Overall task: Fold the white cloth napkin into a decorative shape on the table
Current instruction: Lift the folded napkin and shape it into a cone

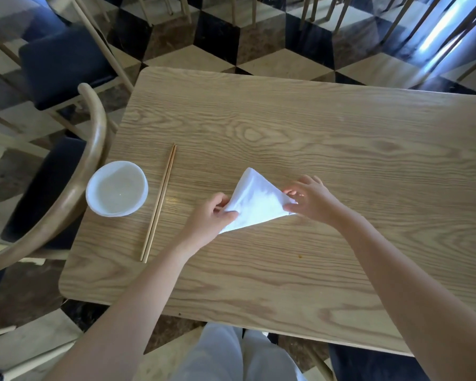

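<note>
The white cloth napkin (254, 200) lies near the middle of the wooden table (300, 133), folded into a triangle whose peak points away from me. My left hand (208, 218) pinches the napkin's lower left corner between thumb and fingers. My right hand (311, 199) grips the right corner, thumb under and fingers over the edge. The napkin's left edge is lifted a little off the table.
A pair of wooden chopsticks (158, 204) lies lengthwise left of the napkin. Further left, a white bowl (117, 188) stands near the table's edge. A curved wooden chair back (80, 171) with a dark seat is beside the table on the left. More chairs stand beyond.
</note>
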